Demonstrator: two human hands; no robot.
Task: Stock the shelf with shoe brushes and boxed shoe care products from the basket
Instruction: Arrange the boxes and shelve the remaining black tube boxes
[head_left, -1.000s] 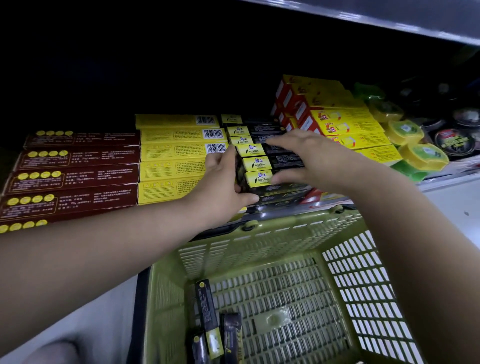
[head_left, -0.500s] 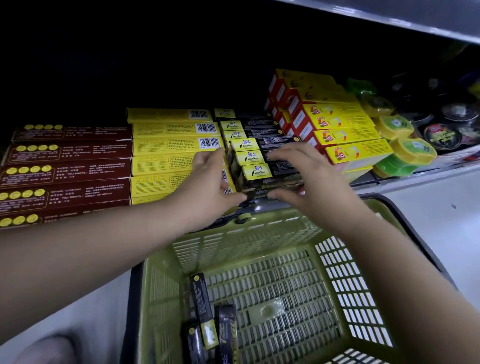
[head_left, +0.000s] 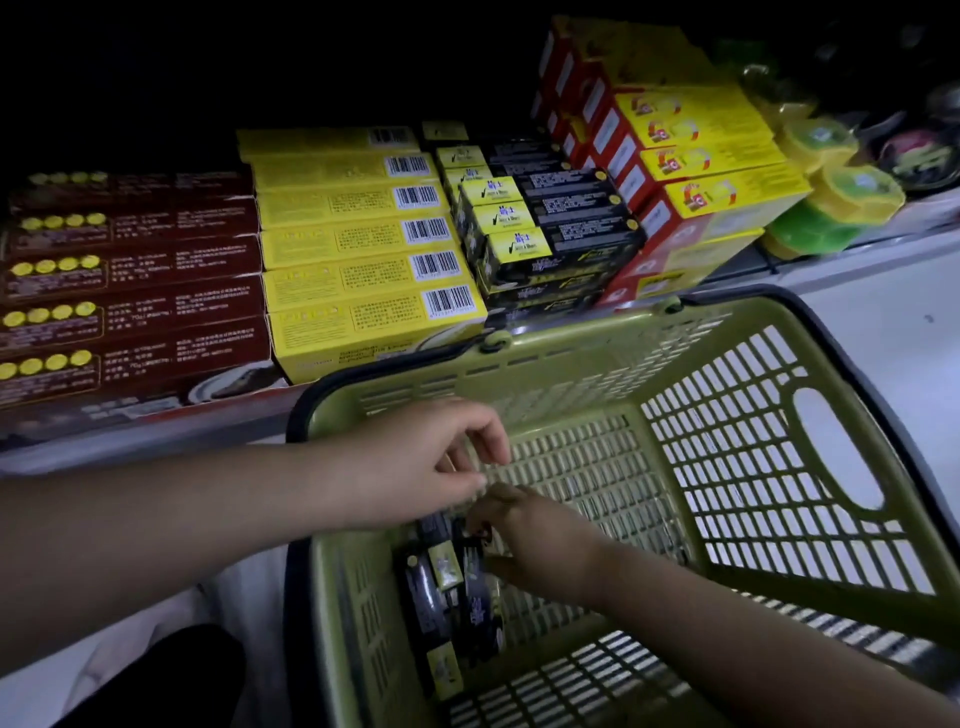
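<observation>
Boxes (head_left: 447, 587): black, yellow end labels (print too blurred to read), in basket (head_left: 571, 374), near-left corner. Right hand (head_left: 540, 545) pinches one box's far end. Left hand (head_left: 426, 462) curled just above; grip unclear. Shelf (head_left: 831, 260) behind: matching stack (head_left: 545, 234), tick and Chinese characters; barcoded yellow boxes (head_left: 353, 244) beside.

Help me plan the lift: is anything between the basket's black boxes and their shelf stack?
Nothing visible does. The left hand and right hand are at the black boxes in the basket; its far rim sits below the stack.
</observation>
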